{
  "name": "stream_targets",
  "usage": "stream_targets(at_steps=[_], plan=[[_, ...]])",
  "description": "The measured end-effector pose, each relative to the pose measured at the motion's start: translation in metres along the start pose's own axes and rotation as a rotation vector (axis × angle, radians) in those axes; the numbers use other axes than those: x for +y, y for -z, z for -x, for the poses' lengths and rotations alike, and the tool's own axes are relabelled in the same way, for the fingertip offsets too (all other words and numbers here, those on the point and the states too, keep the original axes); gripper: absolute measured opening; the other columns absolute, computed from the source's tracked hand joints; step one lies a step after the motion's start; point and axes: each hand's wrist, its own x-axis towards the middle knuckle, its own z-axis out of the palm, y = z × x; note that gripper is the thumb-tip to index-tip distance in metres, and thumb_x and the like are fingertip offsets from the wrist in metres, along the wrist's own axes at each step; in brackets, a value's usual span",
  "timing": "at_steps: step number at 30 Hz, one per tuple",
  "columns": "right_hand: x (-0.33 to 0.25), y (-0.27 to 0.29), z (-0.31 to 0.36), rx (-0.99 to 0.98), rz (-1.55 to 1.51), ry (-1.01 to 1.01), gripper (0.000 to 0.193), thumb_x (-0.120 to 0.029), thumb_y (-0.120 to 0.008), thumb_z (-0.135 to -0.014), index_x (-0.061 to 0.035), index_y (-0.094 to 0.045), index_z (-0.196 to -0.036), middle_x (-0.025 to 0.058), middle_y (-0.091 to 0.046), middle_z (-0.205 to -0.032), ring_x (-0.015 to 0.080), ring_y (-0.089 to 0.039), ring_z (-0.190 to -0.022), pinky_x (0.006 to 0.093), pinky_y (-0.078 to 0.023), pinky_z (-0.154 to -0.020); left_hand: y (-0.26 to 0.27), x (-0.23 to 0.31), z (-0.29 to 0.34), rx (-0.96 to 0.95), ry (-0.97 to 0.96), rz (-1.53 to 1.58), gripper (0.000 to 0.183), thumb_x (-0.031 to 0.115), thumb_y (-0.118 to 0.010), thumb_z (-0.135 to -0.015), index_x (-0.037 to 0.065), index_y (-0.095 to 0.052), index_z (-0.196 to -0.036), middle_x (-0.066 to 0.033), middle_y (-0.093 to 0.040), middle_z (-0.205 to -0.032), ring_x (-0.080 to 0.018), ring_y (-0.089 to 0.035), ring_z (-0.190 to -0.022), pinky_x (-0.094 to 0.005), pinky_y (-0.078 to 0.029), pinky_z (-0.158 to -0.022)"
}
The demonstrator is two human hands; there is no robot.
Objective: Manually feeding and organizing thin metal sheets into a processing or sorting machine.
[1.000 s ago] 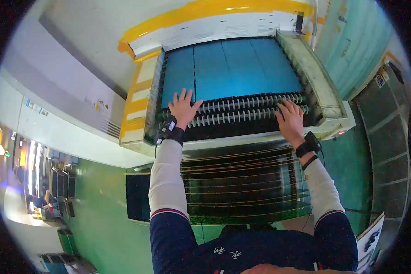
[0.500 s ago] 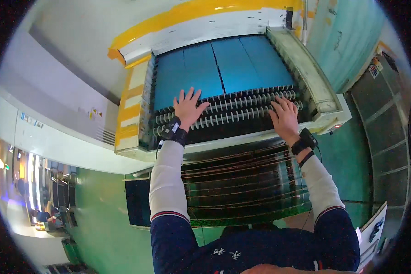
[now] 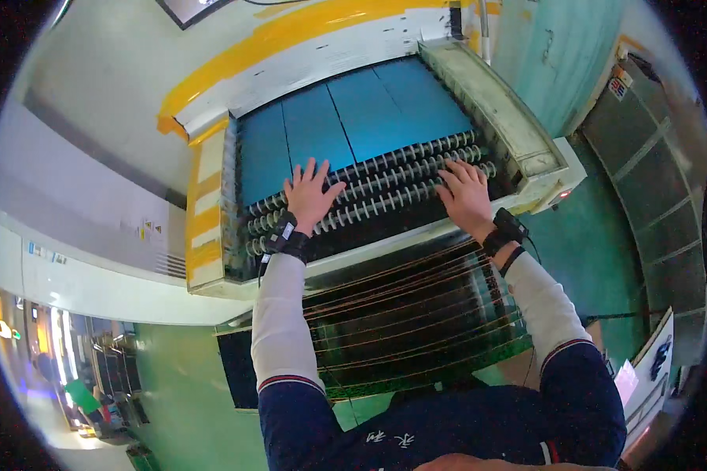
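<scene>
Head view: bare rollers (image 3: 385, 184) between hands (image 3: 309, 200) (image 3: 468, 198) border panels (image 3: 314, 129).

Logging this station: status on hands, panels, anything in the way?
Left hand and right hand open, empty, at ringed rollers; contact unclear. Blue panels beyond them. Rollers between right hand and panels.

The left hand (image 3: 309, 200) and right hand (image 3: 467, 198) hid parts of the ringed rollers (image 3: 389, 180). The picture's far edge cut off a dark-rimmed panel (image 3: 190, 8), its near edge the navy shirt (image 3: 471, 428). At far left, a green item (image 3: 82, 396) was blurred.
</scene>
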Motion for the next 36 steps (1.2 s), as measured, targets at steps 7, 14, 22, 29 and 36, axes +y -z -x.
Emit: stream_targets(at_steps=[7, 14, 22, 29, 36], plan=[[0.000, -0.003, -0.003, 0.022, 0.006, -0.007, 0.034, -0.029, -0.065, -0.094, -0.0069, -0.068, -0.119, 0.0132, -0.060, -0.137, 0.0349, -0.050, -0.132, 0.0541, -0.034, -0.112, 0.001, 0.052, -0.018, 0.058, -0.184, 0.055, 0.074, 0.068, -0.055, -0.092, 0.023, -0.050, -0.150, -0.0121, -0.039, -0.161, -0.0422, -0.030, -0.148, -0.0665, -0.022, -0.116], [-0.004, 0.000, -0.001, 0.008, 0.020, -0.028, 0.037, -0.032, -0.063, -0.094, -0.0076, -0.067, -0.122, 0.0124, -0.060, -0.137, 0.0333, -0.050, -0.133, 0.0543, -0.034, -0.112, -0.011, 0.068, -0.030, -0.018, -0.177, 0.027, 0.074, 0.068, -0.056, -0.092, 0.023, -0.050, -0.150, -0.0098, -0.038, -0.161, -0.0408, -0.029, -0.149, -0.0663, -0.020, -0.117], [0.007, 0.008, 0.010, 0.096, -0.112, 0.067, 0.044, -0.031, -0.081, -0.073, -0.0084, -0.071, -0.110, 0.0126, -0.066, -0.124, 0.0322, -0.062, -0.114, 0.0471, -0.049, -0.094, 0.006, 0.102, -0.007, 0.070, -0.457, 0.091, 0.057, 0.038, -0.069, -0.092, 0.007, -0.057, -0.139, -0.0181, -0.057, -0.143, -0.0426, -0.051, -0.129, -0.0534, -0.042, -0.106], [-0.013, 0.003, 0.008, 0.170, -0.190, -0.087, 0.053, -0.040, -0.079, -0.077, -0.0083, -0.069, -0.118, 0.0159, -0.054, -0.141, 0.0353, -0.047, -0.133, 0.0511, -0.036, -0.109, 0.069, 0.115, 0.127, -0.194, -0.626, 0.188, 0.065, 0.038, -0.061, -0.098, 0.009, -0.044, -0.153, -0.0138, -0.037, -0.161, -0.0394, -0.026, -0.151, -0.0555, -0.017, -0.121], [-0.060, 0.081, 0.188, 0.018, -0.253, -0.035, 0.069, -0.040, -0.080, -0.079, -0.0077, -0.056, -0.135, 0.0185, -0.045, -0.152, 0.0374, -0.039, -0.143, 0.0565, -0.031, -0.115, 0.034, 0.124, 0.307, -0.458, -0.467, 0.278, 0.074, 0.054, -0.058, -0.096, 0.011, -0.042, -0.154, -0.0141, -0.030, -0.165, -0.0401, -0.019, -0.153, -0.0642, -0.011, -0.120]])
